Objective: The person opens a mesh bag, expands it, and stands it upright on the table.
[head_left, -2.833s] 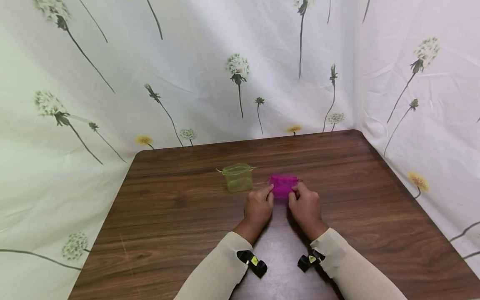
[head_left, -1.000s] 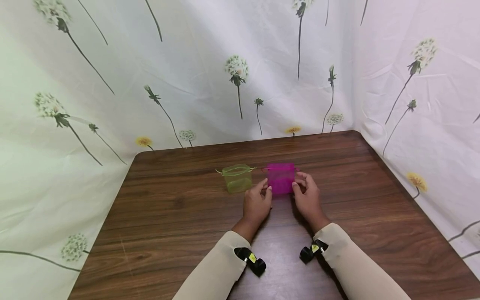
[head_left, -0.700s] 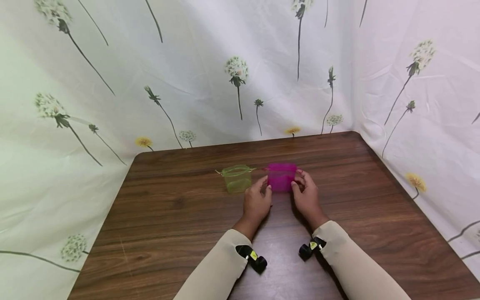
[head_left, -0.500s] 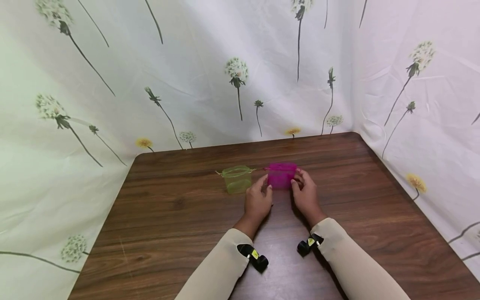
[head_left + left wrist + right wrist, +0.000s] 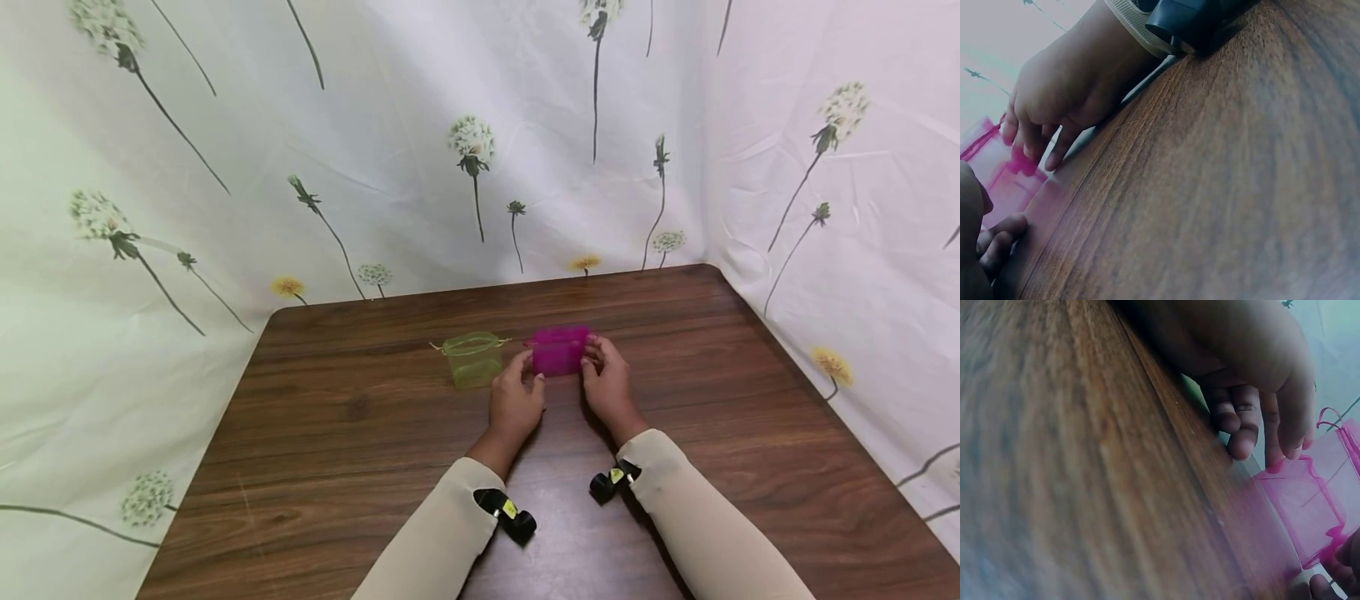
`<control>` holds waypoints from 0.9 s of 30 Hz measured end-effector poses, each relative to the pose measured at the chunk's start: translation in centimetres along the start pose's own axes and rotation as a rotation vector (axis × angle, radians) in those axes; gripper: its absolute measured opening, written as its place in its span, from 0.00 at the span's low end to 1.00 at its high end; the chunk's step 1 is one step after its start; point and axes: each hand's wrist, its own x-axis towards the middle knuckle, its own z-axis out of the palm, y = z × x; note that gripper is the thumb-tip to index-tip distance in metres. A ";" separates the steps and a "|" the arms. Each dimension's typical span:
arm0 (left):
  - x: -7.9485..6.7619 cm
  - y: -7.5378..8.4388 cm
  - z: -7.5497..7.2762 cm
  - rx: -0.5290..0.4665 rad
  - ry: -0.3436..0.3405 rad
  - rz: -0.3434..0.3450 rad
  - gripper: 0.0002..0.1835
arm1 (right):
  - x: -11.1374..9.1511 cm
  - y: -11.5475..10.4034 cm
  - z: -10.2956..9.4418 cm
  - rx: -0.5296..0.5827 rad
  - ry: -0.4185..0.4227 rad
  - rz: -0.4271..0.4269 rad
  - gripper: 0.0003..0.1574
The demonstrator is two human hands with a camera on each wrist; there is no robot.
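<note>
A sheer magenta drawstring pouch [image 5: 560, 352] stands on the wooden table between both hands, with a fold line across it. My left hand [image 5: 517, 400] pinches its lower left corner; the right wrist view shows the thumb and a fingertip there, on the pouch [image 5: 1304, 500]. My right hand [image 5: 609, 383] holds the right side, thumb in front and fingers behind; the left wrist view shows its fingertips through the pink mesh. Just left of the left hand stands a sheer lime-green drawstring pouch [image 5: 476, 362], mouth spread, cords out to both sides.
The dark wood-grain table [image 5: 360, 467] ends at a white curtain [image 5: 390, 150] printed with dandelions, behind and at both sides. A small black camera sits on each wrist, over beige sleeves [image 5: 435, 517].
From low and flattened between the fingers, the magenta pouch has been raised and spread, then shifted slightly away and left. It looks shorter than a second ago. The green pouch has stayed put.
</note>
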 end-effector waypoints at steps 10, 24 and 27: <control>-0.1 -0.9 0.5 0.030 0.014 -0.027 0.21 | -0.1 -0.3 -0.1 0.005 -0.021 0.058 0.24; -1.2 0.7 -1.2 -0.141 -0.059 -0.129 0.21 | -1.0 -0.3 -1.0 0.110 0.029 0.176 0.28; -1.7 0.6 -1.8 -0.169 -0.050 -0.127 0.20 | -1.3 -0.2 -1.3 0.114 0.046 0.181 0.27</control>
